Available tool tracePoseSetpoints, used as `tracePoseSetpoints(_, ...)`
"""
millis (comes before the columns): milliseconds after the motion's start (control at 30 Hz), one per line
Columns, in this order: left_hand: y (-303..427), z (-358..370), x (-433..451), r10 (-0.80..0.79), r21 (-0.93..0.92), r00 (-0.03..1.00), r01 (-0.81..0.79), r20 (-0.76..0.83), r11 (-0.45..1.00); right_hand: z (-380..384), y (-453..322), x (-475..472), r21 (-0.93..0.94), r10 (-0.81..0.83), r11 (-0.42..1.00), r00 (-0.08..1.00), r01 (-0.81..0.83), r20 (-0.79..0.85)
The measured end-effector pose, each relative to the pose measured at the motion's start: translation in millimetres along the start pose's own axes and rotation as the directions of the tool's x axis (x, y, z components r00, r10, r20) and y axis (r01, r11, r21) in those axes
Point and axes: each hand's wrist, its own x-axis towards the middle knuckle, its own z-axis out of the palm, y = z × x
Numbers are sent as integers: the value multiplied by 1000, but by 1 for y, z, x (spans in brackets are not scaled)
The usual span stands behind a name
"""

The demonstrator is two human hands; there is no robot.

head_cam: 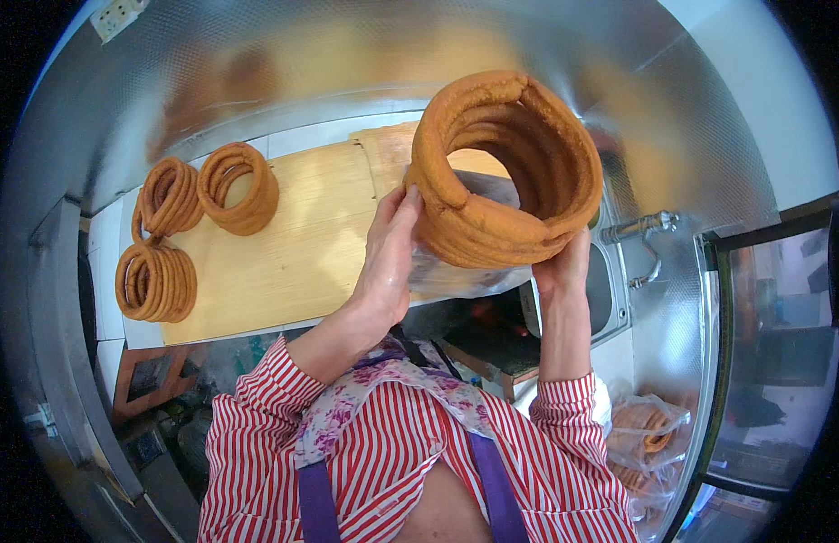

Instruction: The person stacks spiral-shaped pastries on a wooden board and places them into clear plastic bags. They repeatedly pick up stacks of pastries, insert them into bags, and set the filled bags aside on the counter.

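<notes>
Between my two hands I hold a large stack of golden-brown fried dough rings, raised above the counter and tilted so that I look through its hollow middle. My left hand grips its left side, thumb on the outside. At the lower right, my right hand supports it from beneath, its fingers mostly hidden behind the rings. A clear plastic bag lies under and behind the stack. On the wooden board to the left stand an upright ring stack, a leaning stack and another on its side.
A metal sink with a wall tap is at the right. Bagged dough rings sit low on the right, near a glazed door frame. Embossed metal sheeting covers the wall behind the board.
</notes>
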Motion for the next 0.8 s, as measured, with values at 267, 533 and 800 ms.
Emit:
tracePoseSetpoints(267, -12, 2, 3, -106, 27, 994, 105, 25, 994, -28, 8, 11, -42, 115, 992, 993, -115, 14)
tracePoseSetpoints(533, 8, -125, 9, -146, -182, 983, 165, 115, 969, 38, 71, -29, -142, 98, 988, 968, -65, 231)
tracePoseSetpoints(800, 9, -172, 17, -95, -256, 984, 132, 151, 958, 29, 79, -23, -189, 96, 980, 978, -61, 186)
